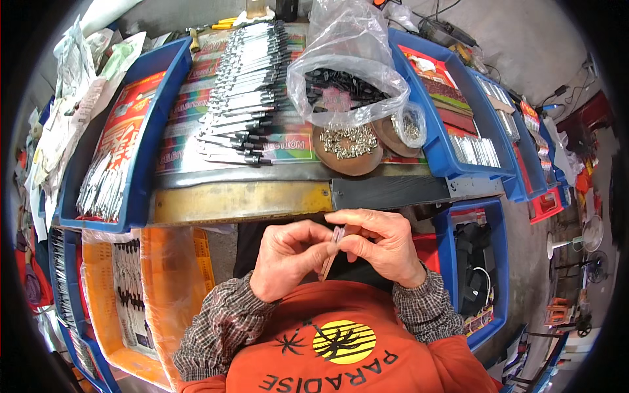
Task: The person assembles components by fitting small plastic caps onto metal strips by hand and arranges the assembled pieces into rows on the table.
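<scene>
In front of my chest, just below the bench edge, my two hands meet over a slim brownish piece (326, 267) with a pale, glossy top end. My left hand (288, 257) pinches it between thumb and fingers. From the other side, my right hand (385, 245) is closed with its thumb and forefinger at the piece's top end. Fingers hide much of it, so its exact kind cannot be told. On the bench ahead lies a long row of slender silver pieces with black ends (246, 92). Small brassy metal parts (347, 141) fill a round brown dish (357, 167).
A clear plastic bag (347, 39) of black parts stands behind the dish. Blue trays (177, 72) with silver pieces flank the bench, another blue tray (407, 59) at right. Low at left is an orange crate (105, 314); a blue bin (501, 262) holds black things.
</scene>
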A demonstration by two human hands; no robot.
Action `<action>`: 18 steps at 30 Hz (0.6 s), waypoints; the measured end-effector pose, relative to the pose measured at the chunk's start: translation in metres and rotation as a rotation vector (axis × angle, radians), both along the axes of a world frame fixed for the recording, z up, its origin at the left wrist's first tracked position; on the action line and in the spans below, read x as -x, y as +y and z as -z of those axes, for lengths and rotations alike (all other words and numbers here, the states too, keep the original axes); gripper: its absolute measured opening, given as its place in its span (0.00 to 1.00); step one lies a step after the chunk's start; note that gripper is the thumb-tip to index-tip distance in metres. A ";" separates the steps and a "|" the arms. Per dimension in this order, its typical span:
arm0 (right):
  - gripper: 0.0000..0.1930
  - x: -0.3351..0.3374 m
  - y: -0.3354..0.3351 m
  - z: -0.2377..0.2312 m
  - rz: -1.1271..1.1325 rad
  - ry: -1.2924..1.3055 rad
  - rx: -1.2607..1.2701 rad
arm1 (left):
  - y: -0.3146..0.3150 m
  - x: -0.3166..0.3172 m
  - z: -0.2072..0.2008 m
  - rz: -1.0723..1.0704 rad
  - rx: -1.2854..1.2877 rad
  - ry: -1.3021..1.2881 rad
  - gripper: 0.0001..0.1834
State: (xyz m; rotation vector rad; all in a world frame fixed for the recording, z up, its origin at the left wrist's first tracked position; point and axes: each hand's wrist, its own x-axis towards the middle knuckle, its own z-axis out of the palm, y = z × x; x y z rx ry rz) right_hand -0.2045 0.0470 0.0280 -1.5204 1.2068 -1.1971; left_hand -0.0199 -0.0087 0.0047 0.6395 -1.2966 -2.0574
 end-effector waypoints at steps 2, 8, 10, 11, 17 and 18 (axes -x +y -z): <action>0.09 0.003 -0.005 -0.002 -0.018 -0.067 -0.006 | -0.003 -0.004 -0.002 0.104 -0.033 0.037 0.04; 0.04 0.002 -0.007 0.000 -0.090 -0.250 -0.049 | -0.011 -0.010 -0.010 0.153 0.082 -0.090 0.06; 0.04 0.002 -0.010 0.005 -0.068 -0.255 -0.018 | -0.008 -0.002 -0.009 0.063 0.199 -0.199 0.06; 0.04 -0.001 -0.011 0.006 -0.007 -0.270 -0.005 | -0.005 0.004 -0.005 -0.103 0.381 -0.160 0.08; 0.03 -0.011 -0.021 0.011 0.104 -0.268 0.085 | -0.003 0.012 -0.010 -0.386 0.805 -0.296 0.08; 0.03 -0.012 -0.022 0.010 0.107 -0.266 0.091 | -0.005 0.011 -0.010 -0.384 0.811 -0.291 0.08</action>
